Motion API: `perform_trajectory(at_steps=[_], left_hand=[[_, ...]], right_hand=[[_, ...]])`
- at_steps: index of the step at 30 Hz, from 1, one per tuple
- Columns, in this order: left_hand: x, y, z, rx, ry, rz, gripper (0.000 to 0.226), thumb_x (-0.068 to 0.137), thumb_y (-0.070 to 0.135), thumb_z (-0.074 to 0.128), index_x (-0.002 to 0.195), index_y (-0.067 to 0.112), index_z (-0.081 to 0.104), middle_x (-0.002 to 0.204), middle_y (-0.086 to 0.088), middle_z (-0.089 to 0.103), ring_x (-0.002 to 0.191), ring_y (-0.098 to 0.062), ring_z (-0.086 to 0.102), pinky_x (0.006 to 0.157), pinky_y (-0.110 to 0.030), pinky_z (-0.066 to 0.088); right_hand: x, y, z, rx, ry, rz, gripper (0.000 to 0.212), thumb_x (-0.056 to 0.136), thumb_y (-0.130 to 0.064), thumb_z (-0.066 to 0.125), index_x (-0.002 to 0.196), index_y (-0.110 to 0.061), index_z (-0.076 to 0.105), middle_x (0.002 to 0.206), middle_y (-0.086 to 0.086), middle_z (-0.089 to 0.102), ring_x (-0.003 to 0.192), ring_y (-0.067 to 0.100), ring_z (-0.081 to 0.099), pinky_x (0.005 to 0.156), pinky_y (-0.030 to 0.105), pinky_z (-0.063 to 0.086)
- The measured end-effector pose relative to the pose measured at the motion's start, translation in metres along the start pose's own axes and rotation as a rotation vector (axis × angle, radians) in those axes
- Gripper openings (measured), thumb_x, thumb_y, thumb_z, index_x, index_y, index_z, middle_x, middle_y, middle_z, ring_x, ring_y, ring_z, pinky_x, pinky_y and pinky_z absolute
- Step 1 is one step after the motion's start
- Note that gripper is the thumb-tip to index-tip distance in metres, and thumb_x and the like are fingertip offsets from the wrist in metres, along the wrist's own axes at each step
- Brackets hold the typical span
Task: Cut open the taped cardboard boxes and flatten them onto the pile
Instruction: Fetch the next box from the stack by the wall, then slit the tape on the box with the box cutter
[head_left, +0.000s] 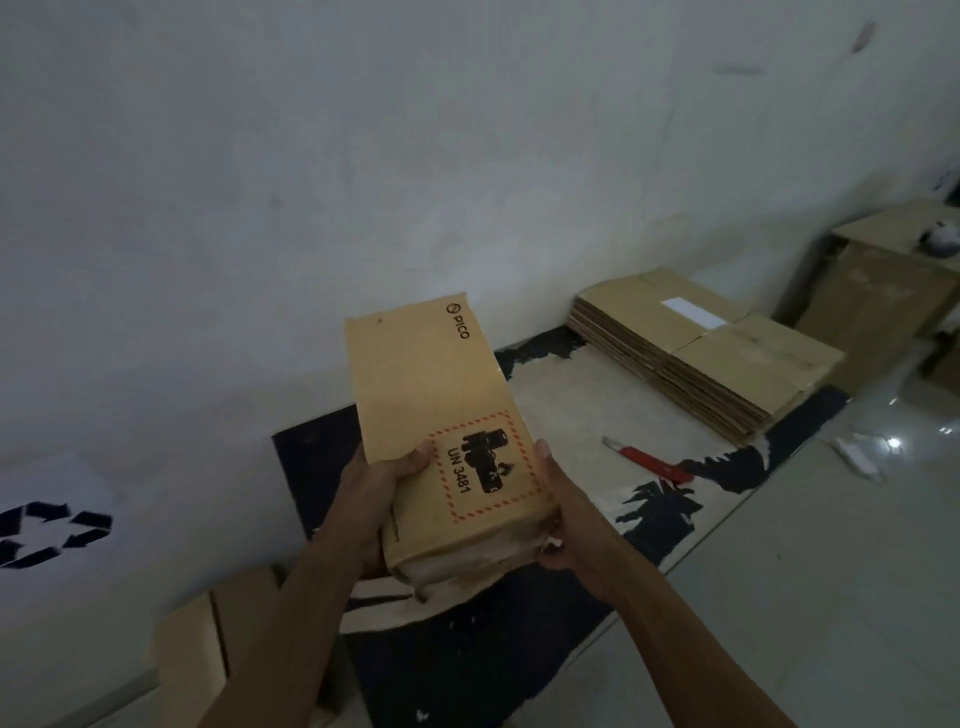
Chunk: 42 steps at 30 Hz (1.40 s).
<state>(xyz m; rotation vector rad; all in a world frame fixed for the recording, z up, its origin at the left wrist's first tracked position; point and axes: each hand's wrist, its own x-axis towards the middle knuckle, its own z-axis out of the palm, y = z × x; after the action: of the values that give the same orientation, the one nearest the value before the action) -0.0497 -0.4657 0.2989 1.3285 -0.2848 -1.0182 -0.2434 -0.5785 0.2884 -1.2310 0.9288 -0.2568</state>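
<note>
Above mat (566, 415), both hands (thumbs up) round box (441, 405).

The floor (831, 571) is pale and shiny. A worn mat (561, 415), dark blue with a bare tan middle, lies on it next to the white wall. A pile of flat cardboard (717, 353) sits on the far end of the mat. A red knife (649, 460) lies on the mat near the pile, not touching it. More brown boxes (883, 291) stand past the pile. Another cardboard piece (208, 644) lies by the near end.
</note>
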Motion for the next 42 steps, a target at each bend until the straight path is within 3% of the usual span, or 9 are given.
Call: perform_trajectory(at_steps=[5, 13, 18, 23, 26, 30, 34, 38, 42], left_hand=[[0.057, -0.003, 0.058, 0.023, -0.009, 0.013, 0.049, 0.087, 0.014, 0.071, 0.131, 0.028, 0.051, 0.114, -0.005, 0.071, 0.094, -0.023, 0.073, 0.066, -0.037, 0.060], [0.121, -0.010, 0.120, 0.215, 0.018, -0.026, 0.053, 0.093, 0.027, 0.067, 0.138, 0.034, 0.039, 0.124, 0.005, 0.066, 0.100, -0.010, 0.067, 0.065, -0.019, 0.055], [0.147, -0.005, 0.137, 0.689, 0.071, -0.057, 0.121, 0.058, 0.087, 0.052, 0.156, 0.037, 0.003, 0.148, 0.008, 0.048, 0.127, -0.023, 0.054, 0.107, -0.047, 0.044], [0.170, -0.014, 0.183, 1.115, 0.190, -0.131, 0.114, 0.072, 0.089, 0.032, 0.154, 0.027, -0.017, 0.143, -0.005, 0.051, 0.117, -0.033, 0.057, 0.101, -0.047, 0.045], [0.183, -0.026, 0.226, 1.339, 0.321, -0.120, 0.096, 0.090, 0.076, 0.029, 0.155, 0.020, -0.016, 0.138, -0.014, 0.051, 0.118, -0.037, 0.053, 0.093, -0.045, 0.042], [0.209, -0.043, 0.284, 1.506, 0.359, -0.219, 0.093, 0.094, 0.068, 0.027, 0.155, 0.011, -0.015, 0.147, -0.028, 0.037, 0.133, -0.049, 0.036, 0.101, -0.056, 0.040], [0.229, -0.055, 0.331, 1.634, 0.330, -0.319, 0.091, 0.097, 0.061, 0.033, 0.154, 0.006, -0.013, 0.150, -0.034, 0.028, 0.138, -0.056, 0.025, 0.104, -0.067, 0.035], [0.249, -0.074, 0.350, 1.682, 0.364, -0.362, 0.094, 0.095, 0.065, 0.034, 0.155, 0.010, -0.011, 0.150, -0.033, 0.030, 0.139, -0.057, 0.023, 0.105, -0.068, 0.036], [0.263, -0.091, 0.363, 1.787, 0.381, -0.351, 0.099, 0.087, 0.079, 0.029, 0.157, 0.015, 0.000, 0.132, -0.026, 0.050, 0.118, -0.046, 0.050, 0.091, -0.052, 0.050]], right_hand=[[0.055, -0.022, -0.060, -0.078, -0.081, 0.091, 0.064, 0.070, -0.064, 0.074, 0.117, -0.021, 0.067, 0.113, -0.003, 0.072, 0.111, 0.022, 0.062, 0.102, 0.053, 0.045], [0.143, -0.037, -0.144, 0.062, -0.100, 0.173, 0.079, 0.061, -0.053, 0.084, 0.126, -0.015, 0.061, 0.125, 0.013, 0.066, 0.116, 0.035, 0.061, 0.094, 0.059, 0.052], [0.190, -0.025, -0.169, 0.222, -0.246, 0.300, 0.079, 0.064, -0.049, 0.082, 0.131, -0.013, 0.060, 0.128, 0.017, 0.064, 0.119, 0.044, 0.057, 0.089, 0.063, 0.051], [0.227, -0.021, -0.202, 0.195, -0.316, 0.323, 0.055, 0.083, -0.040, 0.066, 0.128, -0.008, 0.062, 0.125, 0.018, 0.065, 0.118, 0.042, 0.058, 0.089, 0.059, 0.053], [0.242, -0.021, -0.236, 0.018, -0.253, 0.278, 0.039, 0.090, -0.035, 0.064, 0.115, -0.007, 0.069, 0.114, 0.015, 0.070, 0.106, 0.032, 0.065, 0.080, 0.047, 0.059], [0.265, 0.006, -0.290, -0.556, 0.079, 0.027, 0.034, 0.093, -0.042, 0.064, 0.098, -0.009, 0.070, 0.090, 0.007, 0.072, 0.078, 0.020, 0.070, 0.072, 0.037, 0.058], [0.287, 0.042, -0.335, -1.159, 0.063, 0.005, 0.040, 0.090, -0.058, 0.053, 0.101, -0.020, 0.052, 0.100, 0.001, 0.059, 0.095, 0.025, 0.062, 0.078, 0.033, 0.051], [0.298, 0.054, -0.352, -1.304, -0.088, -0.005, 0.030, 0.093, -0.049, 0.054, 0.100, -0.023, 0.040, 0.099, -0.001, 0.053, 0.097, 0.025, 0.059, 0.075, 0.034, 0.048], [0.310, 0.055, -0.368, -1.156, -0.105, 0.045, 0.028, 0.092, -0.045, 0.053, 0.097, -0.019, 0.046, 0.097, 0.002, 0.058, 0.090, 0.024, 0.062, 0.079, 0.036, 0.052]])
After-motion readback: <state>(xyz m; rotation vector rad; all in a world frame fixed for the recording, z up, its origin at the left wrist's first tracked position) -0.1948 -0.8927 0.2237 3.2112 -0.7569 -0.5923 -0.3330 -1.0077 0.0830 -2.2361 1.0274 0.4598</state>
